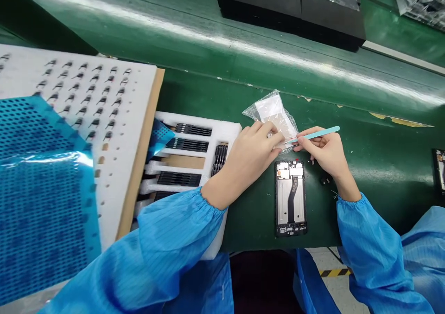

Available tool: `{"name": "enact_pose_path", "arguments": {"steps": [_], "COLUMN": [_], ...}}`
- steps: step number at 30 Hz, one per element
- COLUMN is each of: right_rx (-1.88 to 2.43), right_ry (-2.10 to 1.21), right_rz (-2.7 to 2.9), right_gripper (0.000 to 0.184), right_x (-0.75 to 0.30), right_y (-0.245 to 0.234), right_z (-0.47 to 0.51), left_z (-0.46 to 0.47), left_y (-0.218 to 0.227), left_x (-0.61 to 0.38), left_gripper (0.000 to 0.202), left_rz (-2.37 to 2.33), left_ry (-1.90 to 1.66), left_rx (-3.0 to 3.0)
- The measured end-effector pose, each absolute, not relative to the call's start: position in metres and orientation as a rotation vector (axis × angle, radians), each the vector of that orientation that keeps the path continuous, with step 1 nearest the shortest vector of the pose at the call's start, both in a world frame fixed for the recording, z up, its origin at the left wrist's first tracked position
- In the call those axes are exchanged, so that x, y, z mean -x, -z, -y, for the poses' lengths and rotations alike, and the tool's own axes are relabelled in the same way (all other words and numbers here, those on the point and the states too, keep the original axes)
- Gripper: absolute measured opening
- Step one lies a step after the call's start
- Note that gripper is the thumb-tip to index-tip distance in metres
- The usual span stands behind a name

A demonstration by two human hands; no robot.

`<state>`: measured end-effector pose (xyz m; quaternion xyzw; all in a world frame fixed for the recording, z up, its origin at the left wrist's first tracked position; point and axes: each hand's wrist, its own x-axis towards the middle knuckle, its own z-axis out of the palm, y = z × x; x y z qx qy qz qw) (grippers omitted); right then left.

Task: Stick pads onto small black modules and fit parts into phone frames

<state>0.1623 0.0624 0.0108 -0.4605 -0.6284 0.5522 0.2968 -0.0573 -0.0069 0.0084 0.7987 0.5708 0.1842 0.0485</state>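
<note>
My left hand (pixel 252 154) pinches the edge of a clear plastic bag (pixel 273 114) holding a white item, on the green belt. My right hand (pixel 325 152) grips turquoise tweezers (pixel 313 135), whose tip reaches the bag next to my left fingers. Below my hands lies an open phone frame (pixel 290 198) with a flex cable and a black border, its screen side hidden. A small black part (pixel 325 180) sits just under my right hand.
A white foam tray (pixel 222 131) of black strips is left of my hands, beside a perforated white foam sheet (pixel 135 86) of small black parts under blue perforated film (pixel 41 198). Black boxes (pixel 288 8) stand beyond the green belt (pixel 382 165).
</note>
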Motion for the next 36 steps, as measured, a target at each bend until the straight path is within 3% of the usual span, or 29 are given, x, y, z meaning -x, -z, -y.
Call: {"name": "enact_pose_path", "arguments": {"steps": [11, 17, 27, 36], "right_rx": [1.202, 1.147, 1.217, 1.303], "right_ry": [-1.483, -1.301, -1.104, -1.208], "right_rz": [1.696, 1.770, 1.645, 1.506], "right_gripper": [0.044, 0.036, 0.011, 0.020], "right_x": [-0.163, -0.161, -0.190, -0.187], "right_y": [-0.012, -0.008, -0.040, -0.020], "right_z": [-0.064, -0.063, 0.009, 0.022], "left_z": [0.008, 0.008, 0.022, 0.051], "left_y": [-0.008, -0.007, -0.024, -0.026], "left_x": [0.058, 0.058, 0.062, 0.043], "left_gripper": [0.017, 0.017, 0.025, 0.028], "left_rz": [-1.706, -1.696, -1.630, -1.440], "left_ry": [-0.641, -0.671, -0.916, -0.506], "left_rx": [-2.317, -2.331, -2.424, -2.644]}}
